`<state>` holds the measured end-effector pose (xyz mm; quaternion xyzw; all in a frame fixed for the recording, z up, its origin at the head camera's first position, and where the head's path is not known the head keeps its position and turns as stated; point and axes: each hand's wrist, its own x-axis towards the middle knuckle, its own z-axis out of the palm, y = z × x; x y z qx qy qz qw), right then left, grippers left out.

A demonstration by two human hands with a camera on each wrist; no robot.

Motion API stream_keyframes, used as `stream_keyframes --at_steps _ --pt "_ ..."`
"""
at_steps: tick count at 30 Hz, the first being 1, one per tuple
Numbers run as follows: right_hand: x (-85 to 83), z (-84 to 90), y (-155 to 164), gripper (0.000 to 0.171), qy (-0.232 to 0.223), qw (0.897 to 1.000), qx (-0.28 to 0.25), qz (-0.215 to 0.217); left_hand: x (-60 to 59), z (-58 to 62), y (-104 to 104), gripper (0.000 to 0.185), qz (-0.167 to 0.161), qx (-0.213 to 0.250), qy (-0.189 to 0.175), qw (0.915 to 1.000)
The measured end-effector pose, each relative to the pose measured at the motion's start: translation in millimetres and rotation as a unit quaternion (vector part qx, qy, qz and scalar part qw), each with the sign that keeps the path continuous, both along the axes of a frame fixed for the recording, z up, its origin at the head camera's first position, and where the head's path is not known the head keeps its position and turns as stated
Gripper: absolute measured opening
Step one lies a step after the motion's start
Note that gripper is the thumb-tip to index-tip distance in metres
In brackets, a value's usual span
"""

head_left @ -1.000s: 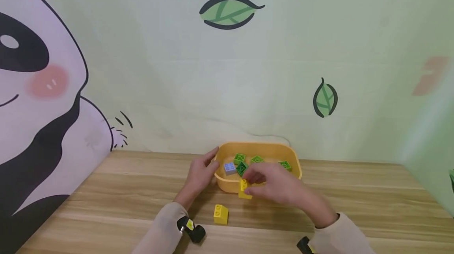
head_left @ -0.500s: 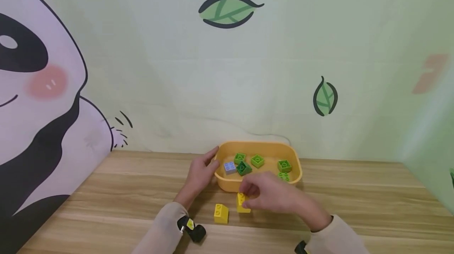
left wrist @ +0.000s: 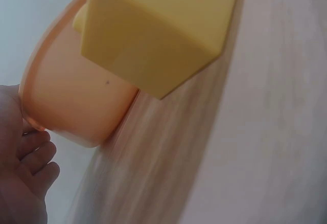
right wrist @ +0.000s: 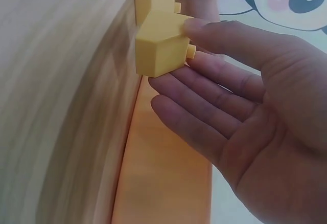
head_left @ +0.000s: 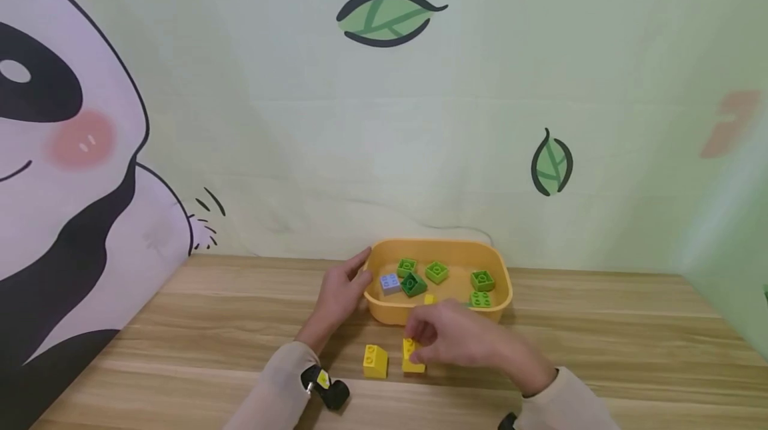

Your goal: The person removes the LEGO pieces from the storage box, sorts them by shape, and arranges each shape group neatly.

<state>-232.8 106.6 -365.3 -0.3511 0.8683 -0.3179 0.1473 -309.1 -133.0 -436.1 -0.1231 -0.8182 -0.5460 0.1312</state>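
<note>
Between the thumb and fingers of my right hand point(head_left: 465, 337) is a yellow toy brick point(head_left: 413, 366) with a sloped side and studs on top, pinched low over the table in front of the tub. The right wrist view shows the thumb on its top edge, the other fingers stretched beneath. A second yellow sloped brick point(head_left: 375, 363) stands upright on the table just left of it, and looms large in the left wrist view. My left hand point(head_left: 337, 291) holds the left rim of an orange plastic tub point(head_left: 393, 314), its fingers partly hidden behind the wall.
Inside the tub lie several green bricks point(head_left: 437, 272), a light blue brick point(head_left: 389, 284) and a yellow piece point(head_left: 429, 299) partly hidden by the right hand. Behind the tub rises a printed cloth wall point(head_left: 288, 150), with a thin cable point(head_left: 456, 228) along it.
My right hand has brought the yellow brick from the tub's front wall down toward me, to beside the other yellow brick. The left hand has stayed on the tub.
</note>
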Motion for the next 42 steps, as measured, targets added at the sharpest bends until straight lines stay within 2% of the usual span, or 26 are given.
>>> stream_keyframes --at_steps 13,23,33,39,42 --pt "2.4 -6.7 -4.5 0.019 -0.019 1.000 0.000 0.003 1.3 1.1 0.4 0.054 0.004 0.000 -0.004 1.0000" --pt "2.2 -8.5 -5.8 0.020 -0.014 1.000 0.003 0.006 3.9 3.9 1.9 0.055 0.007 -0.004 -0.019 0.9998" --pt "-3.9 -16.1 -3.3 0.020 0.010 0.999 -0.001 0.033 3.6 3.9 1.7 0.054 0.007 -0.004 -0.020 0.9998" --pt "-2.3 -15.1 -4.9 0.020 0.012 0.999 0.001 0.032 3.7 4.7 1.9 0.054 0.009 -0.006 -0.022 0.9997" --pt "1.5 -10.4 -6.1 0.020 -0.001 1.000 0.000 0.018 3.1 3.8 2.1 0.055 0.009 -0.005 -0.023 0.9997"
